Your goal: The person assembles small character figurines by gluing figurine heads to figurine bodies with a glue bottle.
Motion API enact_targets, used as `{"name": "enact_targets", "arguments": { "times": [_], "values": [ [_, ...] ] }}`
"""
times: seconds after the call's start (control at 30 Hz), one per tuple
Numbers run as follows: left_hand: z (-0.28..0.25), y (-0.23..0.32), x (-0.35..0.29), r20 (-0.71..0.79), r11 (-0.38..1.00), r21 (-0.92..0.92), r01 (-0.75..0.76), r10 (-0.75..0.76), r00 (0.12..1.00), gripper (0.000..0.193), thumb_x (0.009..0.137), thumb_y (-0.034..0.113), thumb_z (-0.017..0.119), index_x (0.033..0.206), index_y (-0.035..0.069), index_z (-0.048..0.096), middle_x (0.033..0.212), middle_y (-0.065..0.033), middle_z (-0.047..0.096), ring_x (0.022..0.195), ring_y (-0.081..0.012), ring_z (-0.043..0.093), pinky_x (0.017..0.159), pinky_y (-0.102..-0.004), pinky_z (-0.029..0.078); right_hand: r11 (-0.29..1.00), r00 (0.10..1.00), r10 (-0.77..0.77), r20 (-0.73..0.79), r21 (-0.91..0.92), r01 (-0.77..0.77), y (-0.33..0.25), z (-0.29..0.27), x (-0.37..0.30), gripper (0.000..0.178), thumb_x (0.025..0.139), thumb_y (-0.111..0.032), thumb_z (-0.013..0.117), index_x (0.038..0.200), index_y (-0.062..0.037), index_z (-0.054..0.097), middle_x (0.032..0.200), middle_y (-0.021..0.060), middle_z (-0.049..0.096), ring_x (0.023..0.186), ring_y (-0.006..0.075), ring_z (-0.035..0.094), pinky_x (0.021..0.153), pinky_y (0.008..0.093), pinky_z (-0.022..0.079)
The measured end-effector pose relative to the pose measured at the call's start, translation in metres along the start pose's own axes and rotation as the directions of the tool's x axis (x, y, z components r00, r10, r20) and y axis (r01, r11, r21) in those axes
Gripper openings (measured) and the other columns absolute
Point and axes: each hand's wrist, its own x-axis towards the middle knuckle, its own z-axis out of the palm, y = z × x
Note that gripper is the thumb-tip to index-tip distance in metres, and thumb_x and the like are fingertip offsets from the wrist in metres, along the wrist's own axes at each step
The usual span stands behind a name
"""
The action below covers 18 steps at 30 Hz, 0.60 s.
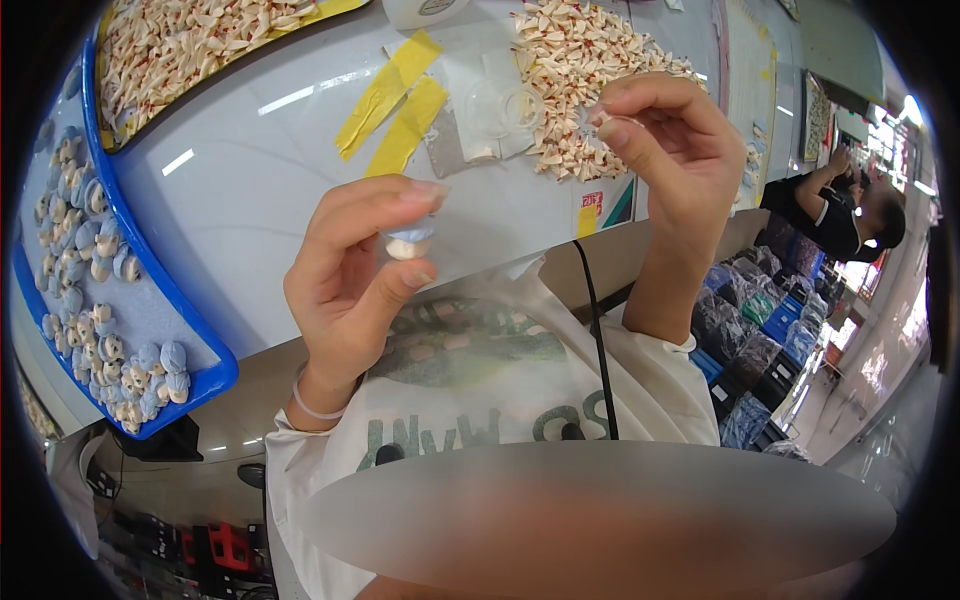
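Between thumb and forefinger, my left hand (338,262) pinches a small figurine head (408,243) with a light blue top and a cream lower part. It is held up above the near edge of the table. My right hand (690,150) is closed in a pinch at the right, over the near side of a pile of small cream pointed pieces with red marks (575,60). A tiny pale piece (599,116) shows at its fingertips, partly hidden by them. The two hands are well apart.
At the left, a blue tray (222,372) holds many similar blue-and-cream heads. A yellow-edged tray (335,8) of cream pieces stands behind it. Yellow tape strips (390,92) and a clear round dish (520,106) lie mid-table. Another person (835,212) is at far right.
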Motion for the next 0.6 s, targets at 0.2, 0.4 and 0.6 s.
{"name": "enact_targets", "arguments": {
  "times": [0.2, 0.4, 0.6],
  "values": [
    [0.006, 0.005, 0.000, -0.038, 0.931, -0.344, 0.121, -0.143, 0.989, 0.033, 0.074, 0.003, 0.066, 0.103, -0.003, 0.052, 0.104, -0.0147, 0.054, 0.097, -0.0240, 0.052, 0.086, -0.0334, 0.040, 0.911, 0.966, -0.150, 0.210, -0.349, 0.217, -0.003, -0.001, 0.018, 0.014, 0.069, 0.008, 0.060, 0.081, 0.0021, 0.063, 0.077, 0.0076, 0.063, 0.070, 0.0119, 0.058, 0.062, 0.0213, 0.045],
    [-0.001, 0.006, -0.001, 0.018, 0.973, -0.192, 0.127, -0.126, 0.992, 0.034, 0.072, 0.005, 0.069, 0.101, -0.004, 0.053, 0.102, -0.0134, 0.053, 0.097, -0.0233, 0.052, 0.086, -0.0347, 0.042, 0.810, 0.971, -0.035, 0.237, -0.562, 0.166, -0.020, 0.013, 0.026, 0.011, 0.067, 0.009, 0.063, 0.076, 0.0035, 0.060, 0.078, 0.0073, 0.060, 0.071, 0.0132, 0.056, 0.065, 0.0229, 0.044],
    [0.003, 0.006, 0.001, -0.015, 0.911, -0.383, 0.155, -0.174, 0.985, 0.035, 0.072, 0.006, 0.069, 0.101, -0.003, 0.052, 0.103, -0.0134, 0.051, 0.096, -0.0236, 0.052, 0.083, -0.0336, 0.043, 0.551, 0.904, -0.185, 0.384, -0.721, 0.419, -0.018, 0.027, 0.031, 0.014, 0.062, 0.007, 0.063, 0.073, -0.0014, 0.061, 0.072, 0.0070, 0.057, 0.067, 0.0187, 0.055, 0.061, 0.0245, 0.043]
  ]
}}
